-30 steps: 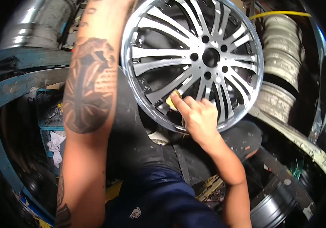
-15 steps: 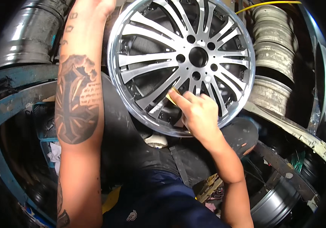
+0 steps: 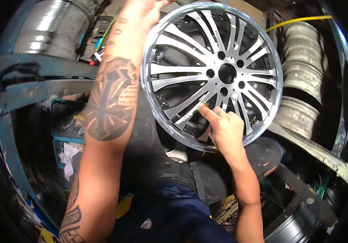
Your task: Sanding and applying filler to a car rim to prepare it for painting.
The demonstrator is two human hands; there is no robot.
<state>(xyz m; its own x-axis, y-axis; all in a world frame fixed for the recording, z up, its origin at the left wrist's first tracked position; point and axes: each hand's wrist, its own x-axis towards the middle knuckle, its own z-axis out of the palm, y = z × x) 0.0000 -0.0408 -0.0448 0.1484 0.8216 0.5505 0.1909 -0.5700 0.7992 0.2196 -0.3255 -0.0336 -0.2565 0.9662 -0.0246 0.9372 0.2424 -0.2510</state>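
Note:
A multi-spoke alloy wheel rim [image 3: 219, 87] with bare silver spokes, dark gaps and a shiny lip is tilted up in front of me, over my legs. My right hand [image 3: 227, 127] is at its lower part, index finger pressed along a lower-left spoke. Under that fingertip shows a small edge of yellowish sandpaper [image 3: 201, 106]; the hand covers the rest. My left hand [image 3: 151, 14] is by the rim's upper left edge, partly cut off by the top of the picture. Its fingers are mostly out of sight, so its grip is unclear.
Several worn metal rims [image 3: 301, 77] are stacked at the right, below a yellow hose [image 3: 299, 21]. A large metal rim [image 3: 50, 26] stands at the upper left beside a blue metal frame [image 3: 48, 67]. A blue basket [image 3: 56, 141] with a white rag [image 3: 69, 158] is lower left.
The whole view has shifted, so the wheel and both arms appear farther right and a bit lower. Less of the yellow sandpaper shows under the right fingertip, which is still on the lower-left spokes.

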